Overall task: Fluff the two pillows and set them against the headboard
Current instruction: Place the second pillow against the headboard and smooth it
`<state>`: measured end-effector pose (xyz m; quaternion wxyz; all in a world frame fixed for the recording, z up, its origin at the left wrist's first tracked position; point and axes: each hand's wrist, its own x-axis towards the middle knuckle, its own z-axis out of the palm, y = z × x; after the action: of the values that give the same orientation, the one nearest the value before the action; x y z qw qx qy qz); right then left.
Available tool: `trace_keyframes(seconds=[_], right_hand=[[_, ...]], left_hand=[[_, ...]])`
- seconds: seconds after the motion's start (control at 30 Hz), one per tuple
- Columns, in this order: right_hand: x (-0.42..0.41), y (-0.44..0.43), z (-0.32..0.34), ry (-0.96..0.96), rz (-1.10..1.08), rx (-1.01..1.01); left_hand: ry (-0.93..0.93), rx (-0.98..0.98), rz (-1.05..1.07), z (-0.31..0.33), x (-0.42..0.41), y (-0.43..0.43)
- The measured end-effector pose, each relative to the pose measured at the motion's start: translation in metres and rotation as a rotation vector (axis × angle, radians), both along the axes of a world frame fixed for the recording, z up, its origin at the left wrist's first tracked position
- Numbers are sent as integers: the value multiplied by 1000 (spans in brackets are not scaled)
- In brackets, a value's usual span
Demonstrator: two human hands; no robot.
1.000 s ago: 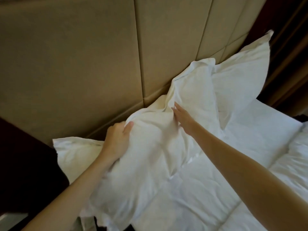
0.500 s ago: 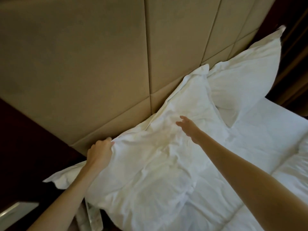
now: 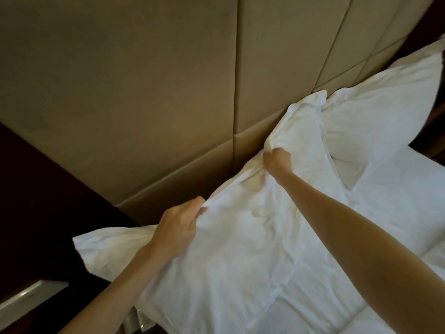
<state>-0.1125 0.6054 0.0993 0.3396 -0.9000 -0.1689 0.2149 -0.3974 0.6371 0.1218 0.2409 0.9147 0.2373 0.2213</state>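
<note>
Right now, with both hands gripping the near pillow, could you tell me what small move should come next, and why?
Probably lift its top edge up against the headboard. Both the left hand and right hand clutch the near pillow, which slumps low, while the far pillow already leans there.

This is a bedroom, likely a hotel room. A tall padded headboard (image 3: pixel 144 92) in tan panels fills the view from 9 to 1 o'clock. Two white pillows (image 3: pixel 240 249) lean at its foot, one at centre and the other at 2 o'clock, on a bed (image 3: pixel 397 213) made up in plain white linen. Dark wood panelling (image 3: pixel 36 201) stands at 8 o'clock.
</note>
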Motion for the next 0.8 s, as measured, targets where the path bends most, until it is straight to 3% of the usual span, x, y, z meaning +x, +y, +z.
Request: trace_keyframes(seconds=[0.1, 0.2, 0.47, 0.53, 0.63, 0.8], right_hand=[[7, -13, 14, -187, -258, 218], [15, -20, 31, -204, -399, 427], [36, -3, 58, -153, -413, 597], [42, 0, 54, -138, -389, 560], [44, 5, 40, -52, -209, 426], [47, 4, 23, 160, 88, 321]], left_hand=[[-99, -33, 29, 0, 5, 3], [-185, 19, 4, 4, 12, 7], [-249, 173, 98, 13, 30, 21], [-208, 104, 183, 8, 34, 30], [-5, 31, 349, -5, 35, 46], [108, 263, 322, -12, 35, 45]])
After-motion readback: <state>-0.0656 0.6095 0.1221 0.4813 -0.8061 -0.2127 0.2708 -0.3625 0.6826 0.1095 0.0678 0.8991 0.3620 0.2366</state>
